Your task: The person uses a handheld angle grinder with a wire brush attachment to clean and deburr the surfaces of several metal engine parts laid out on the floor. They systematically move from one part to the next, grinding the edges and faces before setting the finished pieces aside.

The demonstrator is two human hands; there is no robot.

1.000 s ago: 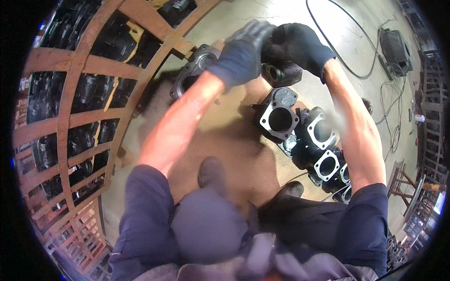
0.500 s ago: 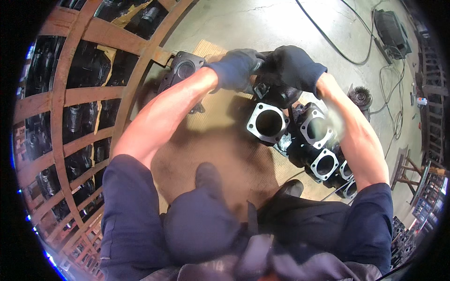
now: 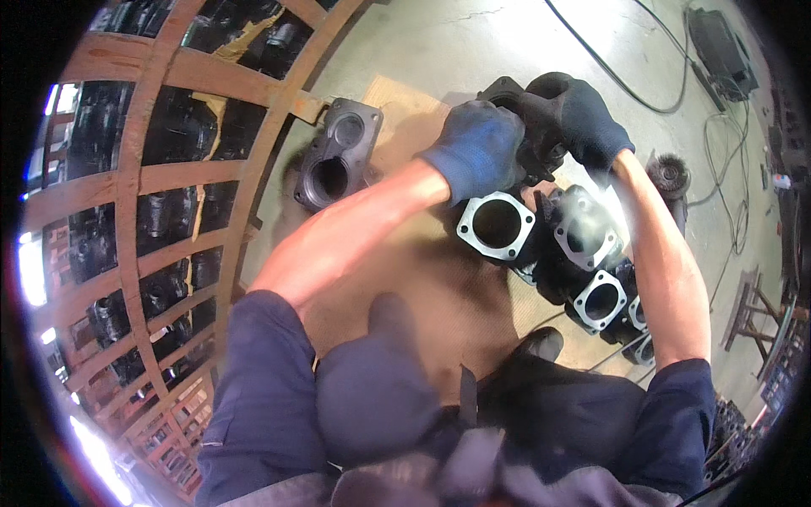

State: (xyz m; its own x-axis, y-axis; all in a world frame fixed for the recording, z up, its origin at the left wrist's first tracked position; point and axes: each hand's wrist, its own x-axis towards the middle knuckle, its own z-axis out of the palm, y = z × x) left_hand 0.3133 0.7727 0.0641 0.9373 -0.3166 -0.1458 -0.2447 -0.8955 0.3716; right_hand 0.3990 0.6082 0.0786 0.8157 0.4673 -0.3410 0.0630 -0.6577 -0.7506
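Note:
Both my hands wear dark blue knit gloves and are closed on one black metal casting (image 3: 538, 139) with a flange at its far end. My left hand (image 3: 483, 142) grips its left side. My right hand (image 3: 591, 122) wraps around its right side, by a round end; some fingers are hidden. Just below the held part stands a casting with a bright machined square flange (image 3: 530, 221) and a large round bore. Beside it, under my right forearm, sits another flanged casting (image 3: 564, 221), partly blurred by glare. A third casting (image 3: 621, 302) shows its pale flange further down the row.
A black two-holed casting (image 3: 361, 139) rests left of the cardboard sheet (image 3: 401, 97), beside a rusty metal crate (image 3: 127, 182). A wire-brush tool (image 3: 669, 176) stands at right, near cables (image 3: 725, 160) and a black box-shaped device (image 3: 718, 51) on the concrete floor.
My hands have shifted right in the picture and the held casting has turned, bringing its far flange into view. My left hand has come lower; the view has shifted slightly too.

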